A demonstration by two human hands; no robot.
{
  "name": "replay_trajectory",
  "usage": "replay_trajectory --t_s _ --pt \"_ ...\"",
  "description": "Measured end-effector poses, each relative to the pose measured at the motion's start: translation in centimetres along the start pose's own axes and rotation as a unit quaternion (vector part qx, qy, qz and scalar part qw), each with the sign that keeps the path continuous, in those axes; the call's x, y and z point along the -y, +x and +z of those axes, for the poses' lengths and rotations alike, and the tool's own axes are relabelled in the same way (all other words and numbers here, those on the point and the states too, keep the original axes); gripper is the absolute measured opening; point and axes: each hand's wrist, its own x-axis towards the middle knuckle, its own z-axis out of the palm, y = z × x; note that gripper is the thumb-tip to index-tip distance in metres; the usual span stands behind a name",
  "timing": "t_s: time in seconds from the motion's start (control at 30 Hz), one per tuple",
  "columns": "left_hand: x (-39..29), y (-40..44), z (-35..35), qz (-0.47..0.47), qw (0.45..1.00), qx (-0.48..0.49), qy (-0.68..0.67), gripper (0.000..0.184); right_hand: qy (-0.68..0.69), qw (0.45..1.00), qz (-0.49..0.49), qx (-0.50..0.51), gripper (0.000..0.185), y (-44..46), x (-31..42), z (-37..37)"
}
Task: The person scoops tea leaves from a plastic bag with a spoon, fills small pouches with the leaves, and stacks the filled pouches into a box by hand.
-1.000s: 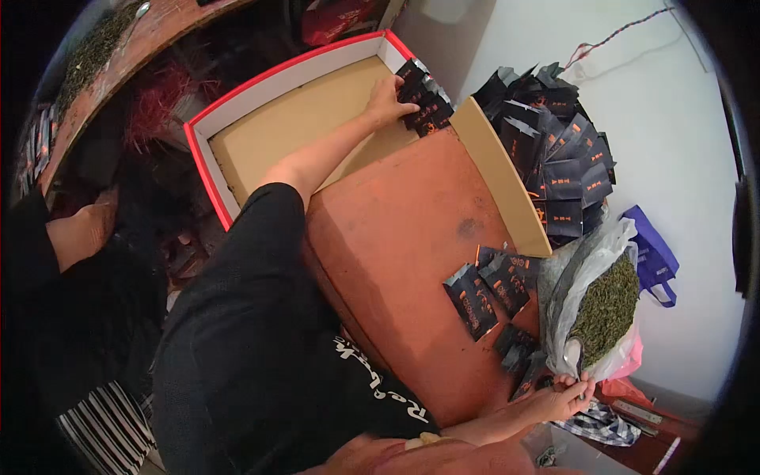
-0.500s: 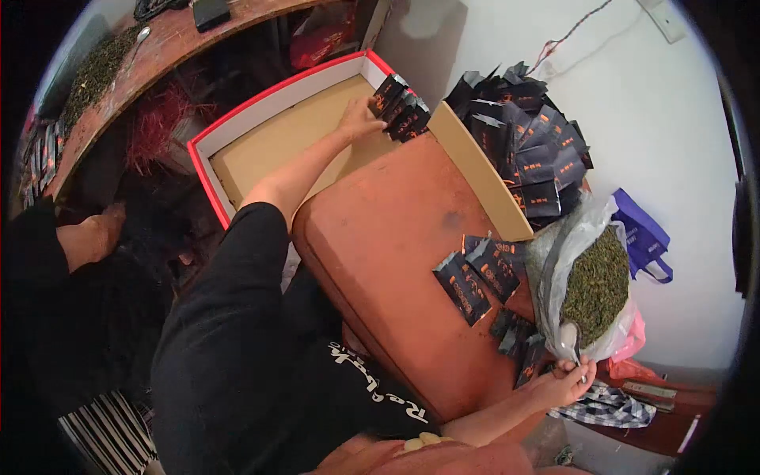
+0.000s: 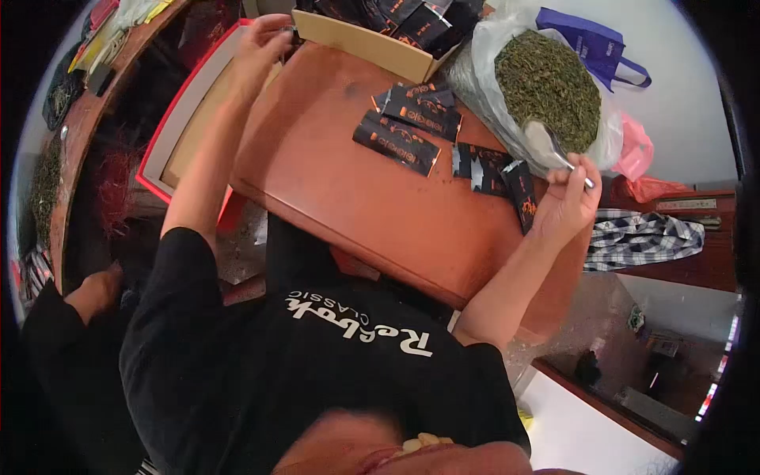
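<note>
At the near end of the red-rimmed box (image 3: 170, 131) is my left hand (image 3: 264, 49), its fingers loosely curved and apart, with no packet visible in them. A dark edge shows just beside its fingertips. My right hand (image 3: 571, 194) grips the handle of a metal spoon (image 3: 545, 144), whose bowl rests over the rim of the clear plastic bag (image 3: 483, 87). Dried leaf tea (image 3: 546, 87) fills this bag. Left of the right hand, several black packets with orange print (image 3: 396, 142) lie on the reddish-brown table (image 3: 332, 174), some overlapping.
Beyond the table, a cardboard box (image 3: 364, 43) holds a heap of black packets (image 3: 431, 24). A purple bag (image 3: 586, 43) and a pink bag (image 3: 633, 146) flank the tea. Another person's hand (image 3: 96, 293) is at the left, near a curved wooden counter (image 3: 87, 127).
My view has swung, so the table and tea sit higher in it. The left hand has drawn back from the packets in the red-rimmed box. The right hand still holds the spoon.
</note>
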Motion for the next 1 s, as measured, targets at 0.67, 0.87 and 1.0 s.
replay_trajectory --t_s 0.67,0.87,1.0 --pt "-9.2 -7.7 18.4 0.203 0.762 0.296 0.539 0.062 0.096 0.994 0.058 -0.013 0.016 -0.2 0.1 0.2" --pt "-13.0 -7.6 16.5 0.212 0.787 0.277 0.509 0.05 0.085 0.994 0.058 -0.038 0.016 0.1 0.5 -0.1" --pt "-16.5 -6.3 13.7 0.258 0.742 0.372 0.494 0.047 0.074 0.997 0.032 -0.008 0.016 0.0 0.9 -0.1"
